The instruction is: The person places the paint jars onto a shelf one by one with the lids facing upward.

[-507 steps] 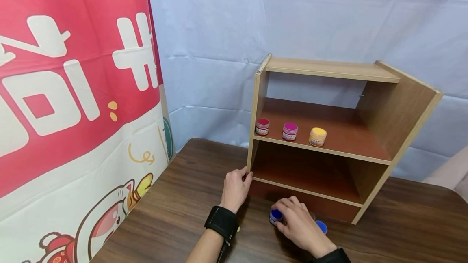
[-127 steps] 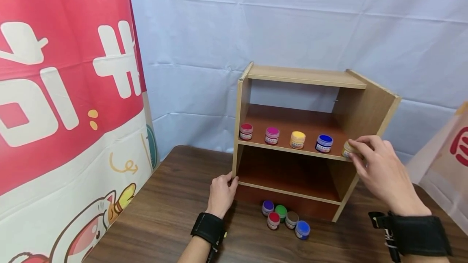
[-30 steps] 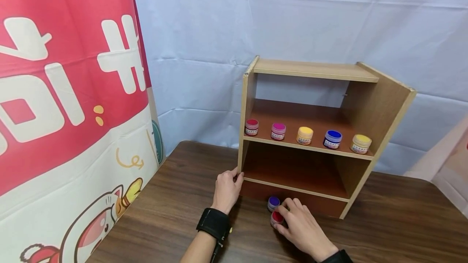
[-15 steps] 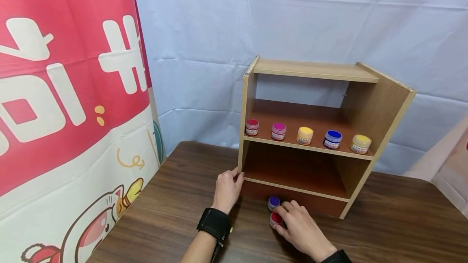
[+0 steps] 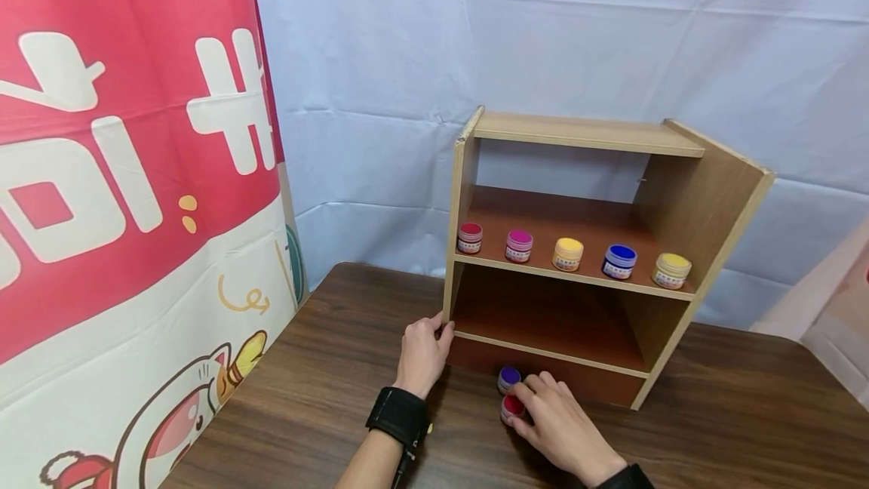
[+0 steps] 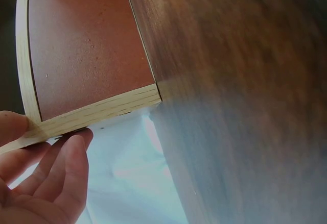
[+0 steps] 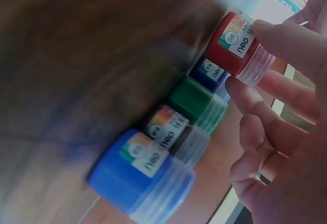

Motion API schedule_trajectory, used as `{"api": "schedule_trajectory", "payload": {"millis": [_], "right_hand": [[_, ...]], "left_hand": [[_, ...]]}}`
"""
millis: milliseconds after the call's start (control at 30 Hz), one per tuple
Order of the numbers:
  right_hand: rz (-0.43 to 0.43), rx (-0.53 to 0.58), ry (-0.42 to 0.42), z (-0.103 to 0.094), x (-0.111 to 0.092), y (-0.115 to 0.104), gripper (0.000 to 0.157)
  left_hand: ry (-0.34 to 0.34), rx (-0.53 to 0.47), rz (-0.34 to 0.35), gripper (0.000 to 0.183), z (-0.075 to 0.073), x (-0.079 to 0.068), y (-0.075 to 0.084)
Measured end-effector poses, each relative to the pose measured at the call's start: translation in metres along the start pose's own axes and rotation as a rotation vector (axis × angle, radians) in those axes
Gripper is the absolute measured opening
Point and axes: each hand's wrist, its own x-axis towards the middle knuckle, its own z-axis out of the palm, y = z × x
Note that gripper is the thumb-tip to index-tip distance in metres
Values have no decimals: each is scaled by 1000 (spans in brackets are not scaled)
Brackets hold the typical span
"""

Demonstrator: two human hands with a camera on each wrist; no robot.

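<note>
My left hand [image 5: 422, 357] pinches the lower left side panel of a small wooden shelf unit [image 5: 587, 132]. In the left wrist view the thumb lies on one face of the pale panel edge [image 6: 97, 106], with the fingers on the other. My right hand [image 5: 560, 422] grips a red paint jar [image 5: 512, 409] low at the tabletop, thumb and fingertips on its sides. Beside it stands a purple jar [image 5: 509, 378]. The right wrist view also shows a green jar [image 7: 194, 101], a brown jar [image 7: 173, 132] and a blue jar [image 7: 138, 173], hidden behind the hand in the head view.
Along the upper shelf's front edge stand a dark red jar [image 5: 470, 238], a magenta jar [image 5: 519, 245], an orange-yellow jar [image 5: 567, 255], a dark blue jar [image 5: 619, 262] and a pale yellow jar [image 5: 672, 271]. A printed cloth [image 5: 136, 172] hangs left of the wooden table [image 5: 305, 368].
Since the oldest frame, dark blue and pale yellow jars have come onto the upper shelf. My right hand has since gone from the shelf down to the red jar. Left hand stays.
</note>
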Motion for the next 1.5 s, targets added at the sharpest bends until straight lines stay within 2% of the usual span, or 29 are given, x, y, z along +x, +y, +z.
{"api": "schedule_trajectory", "payload": {"millis": [567, 767, 1000, 1200, 1300, 1500], "right_hand": [[21, 47, 11, -17, 36, -4, 31], [11, 38, 64, -20, 55, -5, 32], [9, 32, 150, -16, 75, -6, 35], [16, 28, 186, -11, 89, -8, 36], [23, 25, 190, -8, 94, -8, 35], [39, 23, 179, -2, 102, -8, 34]], "left_hand": [[-15, 6, 1, 33, 1, 2, -1], [-33, 8, -10, 34, 0, 2, 0], [-46, 26, -21, 35, 0, 3, -1], [-82, 15, -34, 35, -3, 3, -1], [-86, 11, -20, 35, -3, 4, -2], [-52, 19, 32, 32, -2, 5, -4]]}}
